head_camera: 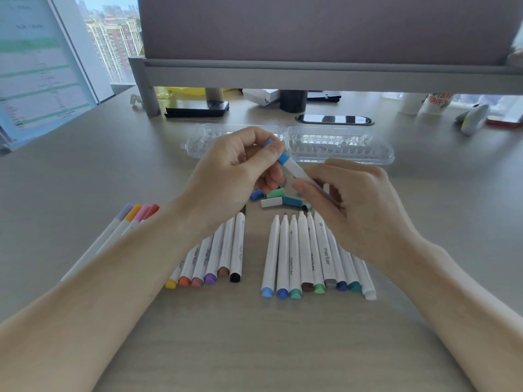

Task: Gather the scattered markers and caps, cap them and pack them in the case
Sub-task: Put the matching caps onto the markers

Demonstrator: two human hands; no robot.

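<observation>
Nearest me, uncapped markers (300, 250) lie in rows. My left hand (235, 165) pinches a blue cap (283, 159), right hand (359, 205) grips its marker (300, 171); it probably needs pressing home.

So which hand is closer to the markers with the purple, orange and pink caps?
Left. The left hand is right of those capped markers, its forearm passing over them. The right hand is farther right, past the loose caps, holding the blue marker.
</observation>
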